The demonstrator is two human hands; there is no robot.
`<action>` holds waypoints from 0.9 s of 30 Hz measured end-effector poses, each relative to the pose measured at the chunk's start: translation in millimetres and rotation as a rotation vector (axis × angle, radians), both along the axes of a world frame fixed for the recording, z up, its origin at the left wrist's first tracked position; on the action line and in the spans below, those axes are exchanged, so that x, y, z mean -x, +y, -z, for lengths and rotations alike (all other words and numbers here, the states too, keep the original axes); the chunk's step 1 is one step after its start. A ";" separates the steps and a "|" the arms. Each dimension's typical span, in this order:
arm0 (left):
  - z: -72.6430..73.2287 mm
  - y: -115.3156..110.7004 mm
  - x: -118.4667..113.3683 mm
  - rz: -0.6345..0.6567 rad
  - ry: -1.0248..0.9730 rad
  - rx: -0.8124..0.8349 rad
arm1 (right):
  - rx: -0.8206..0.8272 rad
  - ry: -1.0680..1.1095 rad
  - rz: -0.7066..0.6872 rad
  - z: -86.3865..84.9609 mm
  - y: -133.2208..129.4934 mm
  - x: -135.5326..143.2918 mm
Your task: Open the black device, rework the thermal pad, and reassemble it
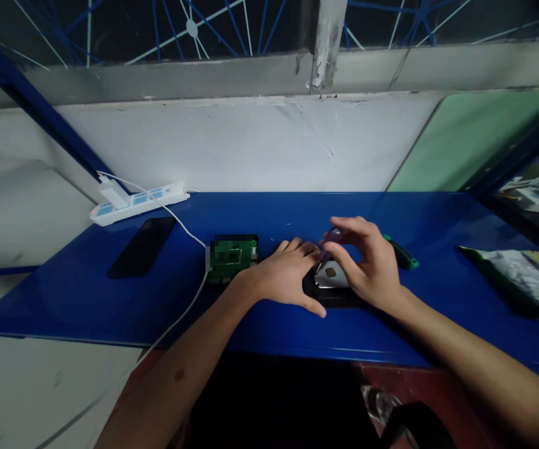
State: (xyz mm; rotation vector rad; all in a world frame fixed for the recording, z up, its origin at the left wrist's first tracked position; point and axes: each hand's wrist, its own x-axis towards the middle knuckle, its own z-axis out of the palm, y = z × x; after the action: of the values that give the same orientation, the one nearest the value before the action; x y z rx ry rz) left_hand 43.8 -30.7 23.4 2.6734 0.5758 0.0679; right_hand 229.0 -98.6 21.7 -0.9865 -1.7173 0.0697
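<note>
On the blue table (110, 299) lies a small black device (332, 292) with a silvery inner plate showing. My left hand (286, 274) rests flat on the device's left side and holds it down. My right hand (367, 262) grips a small screwdriver (329, 243) with a purple handle. The screwdriver is tilted, and its tip points down onto the plate. A green circuit board (232, 257) lies just left of my left hand.
A green-handled tool (403, 257) lies behind my right hand. A black phone (142, 247) and a white power strip (138, 203) with a white cable sit at the left. Crumpled foil packaging (526, 274) lies at the right. A white wall rises behind the table.
</note>
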 end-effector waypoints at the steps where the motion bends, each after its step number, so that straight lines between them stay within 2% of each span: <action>1: 0.1 0.0 -0.1 -0.001 0.002 0.004 | -0.012 -0.004 -0.001 0.1 0.8 -0.6; 10: -2.1 -0.4 -0.1 0.001 -0.003 -0.001 | 0.090 -0.004 -0.049 -6.3 -4.4 0.6; 27: -0.4 0.0 -2.3 0.018 0.015 -0.047 | 0.018 -0.013 -0.009 -3.1 2.2 5.6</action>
State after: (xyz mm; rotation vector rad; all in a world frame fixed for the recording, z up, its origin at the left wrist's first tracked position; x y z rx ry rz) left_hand 46.0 -30.8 23.8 2.7264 0.5620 0.0569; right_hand 223.4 -96.4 24.8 -0.9948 -1.7361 0.0850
